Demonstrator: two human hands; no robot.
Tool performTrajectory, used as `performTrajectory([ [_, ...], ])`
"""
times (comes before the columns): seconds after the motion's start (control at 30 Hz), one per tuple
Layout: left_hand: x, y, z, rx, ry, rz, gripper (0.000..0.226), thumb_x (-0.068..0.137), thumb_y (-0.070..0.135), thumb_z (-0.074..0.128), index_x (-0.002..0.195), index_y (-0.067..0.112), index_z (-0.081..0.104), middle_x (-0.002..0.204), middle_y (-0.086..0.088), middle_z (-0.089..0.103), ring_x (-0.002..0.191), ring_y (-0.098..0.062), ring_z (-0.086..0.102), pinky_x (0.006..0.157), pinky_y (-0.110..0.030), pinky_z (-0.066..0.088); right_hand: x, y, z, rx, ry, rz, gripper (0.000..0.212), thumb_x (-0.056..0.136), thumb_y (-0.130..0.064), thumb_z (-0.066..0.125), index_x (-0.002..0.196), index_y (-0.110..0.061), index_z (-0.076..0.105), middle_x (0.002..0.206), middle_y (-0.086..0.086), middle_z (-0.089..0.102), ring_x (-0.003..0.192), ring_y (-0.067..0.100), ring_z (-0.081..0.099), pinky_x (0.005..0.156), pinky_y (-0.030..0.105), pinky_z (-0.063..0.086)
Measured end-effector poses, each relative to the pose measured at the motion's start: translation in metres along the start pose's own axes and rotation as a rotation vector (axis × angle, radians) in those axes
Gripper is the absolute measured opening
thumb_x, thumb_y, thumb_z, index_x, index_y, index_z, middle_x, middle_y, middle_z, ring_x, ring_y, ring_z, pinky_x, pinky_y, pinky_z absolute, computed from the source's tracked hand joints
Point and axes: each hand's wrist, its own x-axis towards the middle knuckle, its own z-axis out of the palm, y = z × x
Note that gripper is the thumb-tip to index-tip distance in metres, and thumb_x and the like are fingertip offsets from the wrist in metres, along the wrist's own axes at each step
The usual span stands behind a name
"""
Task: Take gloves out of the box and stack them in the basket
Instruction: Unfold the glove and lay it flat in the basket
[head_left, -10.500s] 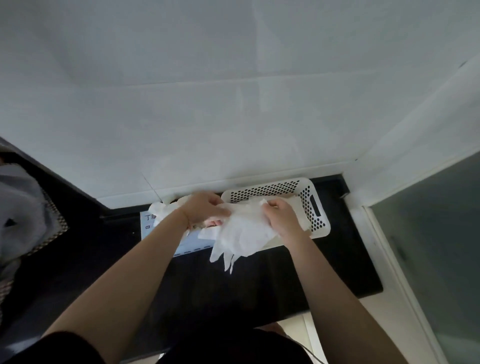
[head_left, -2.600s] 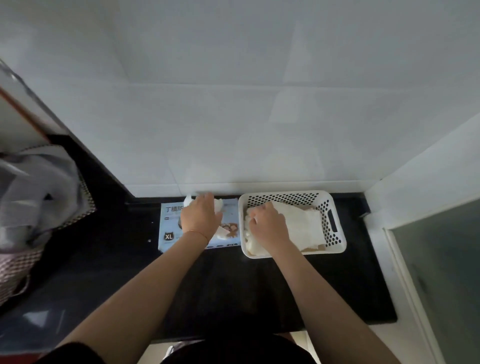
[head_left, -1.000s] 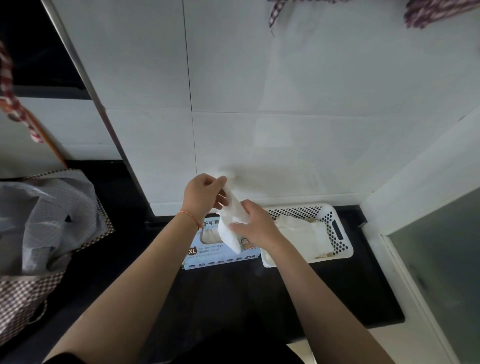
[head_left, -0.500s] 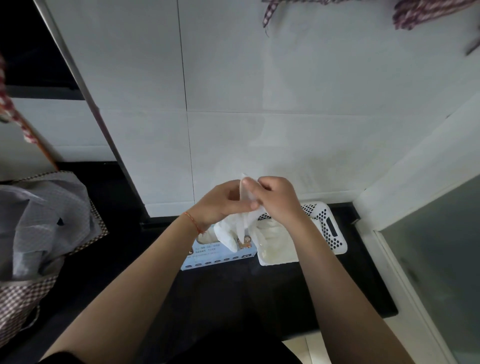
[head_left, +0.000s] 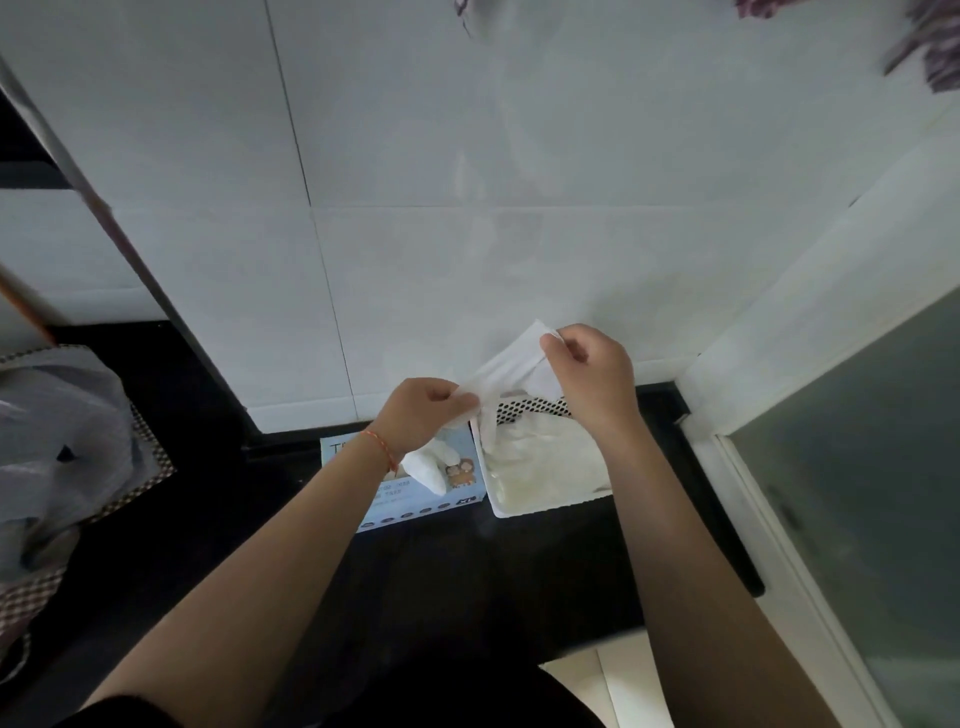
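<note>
A white glove (head_left: 511, 364) is stretched in the air between both hands, above the basket. My left hand (head_left: 421, 410) pinches its lower end and my right hand (head_left: 592, 374) pinches its upper end. Below them the white perforated basket (head_left: 545, 506) holds a pile of white gloves (head_left: 545, 457). The light blue glove box (head_left: 415, 499) lies just left of the basket, with another glove (head_left: 431, 465) sticking out of its opening. My left wrist hides part of the box.
Box and basket sit on a black counter (head_left: 467, 582) against a white tiled wall (head_left: 519, 234). A checked bag with grey cloth (head_left: 57, 457) stands at the far left. A frosted glass panel (head_left: 857, 493) closes the right side.
My hands have drawn apart and spread the glove between them. My right hand moved right and up over the basket, while my left hand stayed above the box.
</note>
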Motion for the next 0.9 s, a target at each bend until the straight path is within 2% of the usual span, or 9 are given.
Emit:
performTrajectory([
  [0.1,0.002,0.002,0.003,-0.171,-0.004,0.018,0.058,0.076,0.047,0.074,0.084,-0.01,0.063,0.073,-0.007,0.053,0.069,-0.015,0.05,0.072,-0.027,0.041,0.002,0.014,-0.011,0.155,-0.043,0.137,0.024,0.094,-0.025,0.059,0.08,-0.006,0.064,0.068,-0.003,0.056,0.062,0.007,0.048,0.061,0.023,0.039],
  [0.2,0.008,0.012,0.001,-0.478,-0.052,0.046,0.036,0.082,0.027,0.072,0.095,-0.006,0.068,0.092,-0.015,0.071,0.086,-0.025,0.071,0.085,-0.033,0.055,0.006,0.031,-0.017,0.31,-0.114,0.281,0.021,0.093,-0.027,0.061,0.089,-0.007,0.069,0.073,0.002,0.057,0.069,0.01,0.052,0.069,0.025,0.042],
  [0.27,0.015,0.02,-0.001,-0.597,-0.032,0.001,0.016,0.085,0.018,0.07,0.092,0.003,0.069,0.084,-0.011,0.071,0.075,-0.026,0.071,0.078,-0.032,0.059,0.009,0.045,-0.016,0.45,-0.164,0.371,0.017,0.092,-0.026,0.064,0.092,-0.011,0.072,0.083,0.005,0.063,0.079,0.016,0.059,0.077,0.031,0.046],
  [0.37,0.034,0.022,0.018,-0.387,0.005,-0.114,0.011,0.093,0.018,0.064,0.085,0.011,0.066,0.069,-0.002,0.068,0.058,-0.016,0.064,0.059,-0.021,0.054,0.014,0.077,-0.012,0.428,-0.193,0.488,0.018,0.09,-0.027,0.065,0.094,-0.011,0.072,0.09,0.004,0.067,0.086,0.018,0.062,0.081,0.036,0.05],
  [0.5,0.059,0.001,0.058,-0.152,-0.041,-0.227,0.015,0.098,0.011,0.052,0.094,0.0,0.062,0.075,-0.011,0.065,0.052,-0.013,0.057,0.046,-0.014,0.045,0.01,0.125,-0.005,0.129,-0.286,0.564,0.021,0.088,-0.021,0.053,0.077,-0.004,0.057,0.07,0.006,0.05,0.068,0.019,0.046,0.066,0.033,0.038],
  [0.6,0.081,-0.01,0.085,0.004,-0.036,-0.225,0.02,0.098,0.014,0.049,0.092,0.003,0.065,0.074,-0.01,0.068,0.062,-0.019,0.062,0.055,-0.022,0.054,0.014,0.162,-0.002,0.021,-0.346,0.577,0.024,0.091,-0.02,0.048,0.092,-0.001,0.063,0.081,0.017,0.057,0.073,0.021,0.053,0.067,0.039,0.047],
  [0.73,0.099,-0.015,0.102,0.177,-0.021,-0.165,0.024,0.096,0.018,0.048,0.091,0.005,0.068,0.073,-0.005,0.069,0.07,-0.022,0.068,0.068,-0.031,0.056,0.022,0.184,-0.003,-0.046,-0.345,0.525,0.025,0.094,-0.019,0.048,0.098,-0.002,0.066,0.093,0.016,0.062,0.078,0.02,0.054,0.068,0.032,0.041],
  [0.83,0.112,-0.019,0.117,0.293,0.005,-0.145,0.027,0.094,0.019,0.047,0.086,0.001,0.066,0.079,-0.012,0.07,0.078,-0.028,0.069,0.072,-0.039,0.053,0.033,0.203,-0.01,-0.094,-0.347,0.503,0.02,0.095,-0.019,0.048,0.096,-0.007,0.064,0.085,0.009,0.06,0.076,0.017,0.052,0.064,0.029,0.039],
  [0.9,0.119,-0.023,0.128,0.365,0.021,-0.167,0.028,0.093,0.022,0.045,0.084,0.005,0.066,0.08,-0.011,0.07,0.076,-0.024,0.07,0.071,-0.04,0.054,0.042,0.217,-0.015,-0.144,-0.354,0.469,0.019,0.096,-0.019,0.048,0.096,-0.009,0.064,0.085,0.008,0.061,0.074,0.016,0.053,0.064,0.029,0.04],
])
